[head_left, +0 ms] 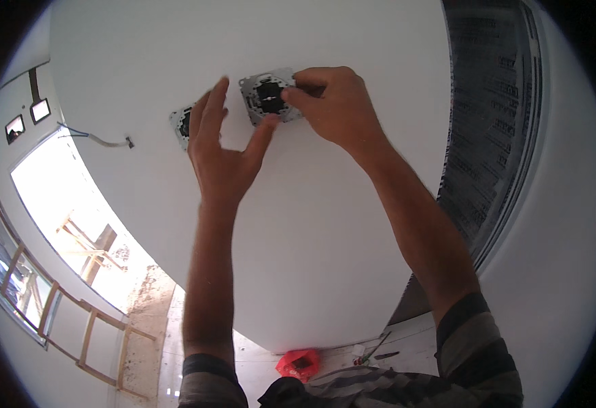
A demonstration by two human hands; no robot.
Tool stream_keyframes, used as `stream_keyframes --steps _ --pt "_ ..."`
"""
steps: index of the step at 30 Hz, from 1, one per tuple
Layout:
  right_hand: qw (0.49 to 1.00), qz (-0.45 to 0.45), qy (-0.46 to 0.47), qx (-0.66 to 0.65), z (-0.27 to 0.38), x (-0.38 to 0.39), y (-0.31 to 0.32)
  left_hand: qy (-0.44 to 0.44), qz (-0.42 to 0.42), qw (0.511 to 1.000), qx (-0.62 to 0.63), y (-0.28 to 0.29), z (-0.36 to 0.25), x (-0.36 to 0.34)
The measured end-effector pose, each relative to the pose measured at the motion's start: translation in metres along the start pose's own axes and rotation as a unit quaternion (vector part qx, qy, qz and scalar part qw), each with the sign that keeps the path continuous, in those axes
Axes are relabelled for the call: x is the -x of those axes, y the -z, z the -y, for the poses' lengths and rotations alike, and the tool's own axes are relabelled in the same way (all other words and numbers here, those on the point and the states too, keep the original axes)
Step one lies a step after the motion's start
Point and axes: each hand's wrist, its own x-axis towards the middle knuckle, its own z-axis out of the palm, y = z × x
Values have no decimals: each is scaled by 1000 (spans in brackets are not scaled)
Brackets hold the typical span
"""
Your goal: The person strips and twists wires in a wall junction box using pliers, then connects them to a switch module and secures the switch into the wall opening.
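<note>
On the white wall (325, 224) in front of me sits a switch mechanism (268, 97) with a square metal frame and a black centre. My right hand (339, 102) grips its right edge between thumb and fingers. Fingers spread, my left hand (224, 153) is raised at its left side, the thumb tip at the lower edge of the frame. Partly behind the left fingers is a second metal-framed mechanism (181, 126), lower and to the left on the wall.
A cable (108, 141) with loose wire ends sticks out of the wall at the left. A red plastic bag (298, 364) and a screwdriver (373, 350) lie on the floor below. A wooden ladder (87, 336) leans at lower left; a film-covered dark panel (485, 122) stands at right.
</note>
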Motion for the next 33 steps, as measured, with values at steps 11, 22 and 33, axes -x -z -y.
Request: stream_keyframes --steps 11,22,33 --pt "984 28 -121 -130 24 -11 -5 435 -7 706 559 -28 -18 43" --pt "936 48 -226 -267 12 -17 -2 412 62 585 696 -20 -11 24" --pt "937 64 -219 -265 16 -5 -4 378 6 582 720 -37 -9 29"
